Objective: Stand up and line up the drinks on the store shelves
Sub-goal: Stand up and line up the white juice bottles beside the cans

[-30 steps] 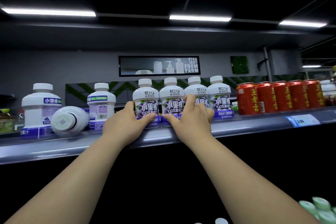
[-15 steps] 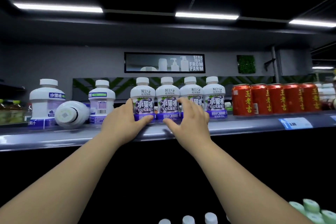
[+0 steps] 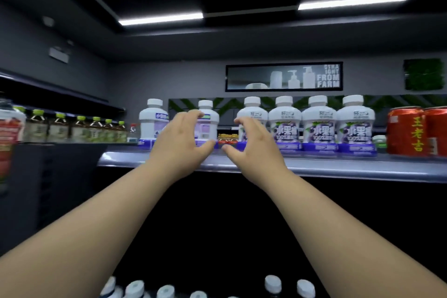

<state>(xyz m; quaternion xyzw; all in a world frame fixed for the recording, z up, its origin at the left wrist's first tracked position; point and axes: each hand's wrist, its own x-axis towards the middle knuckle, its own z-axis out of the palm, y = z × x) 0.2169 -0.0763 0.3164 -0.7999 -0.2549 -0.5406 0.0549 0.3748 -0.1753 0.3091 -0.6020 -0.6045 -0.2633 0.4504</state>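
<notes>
**A:** Head view, nearest first: how many caps along the bottom edge?

**B:** About six white bottle caps (image 3: 273,283), blurred. Above them are the left hand (image 3: 180,143) and right hand (image 3: 254,145), each with fingers curved and thumb spread apart, clamped on nothing.

**A:** And the drinks?

**B:** They stand on the shelf (image 3: 338,167) at mid-frame. Four purple-label juice bottles (image 3: 318,126) are upright in a tight row, the right hand before the leftmost. Two more white bottles (image 3: 153,121) are upright further left, the left hand before one. Two red cans (image 3: 405,130) are at the right edge. Green-capped bottles (image 3: 59,128) at far left are too blurred to count.
</notes>
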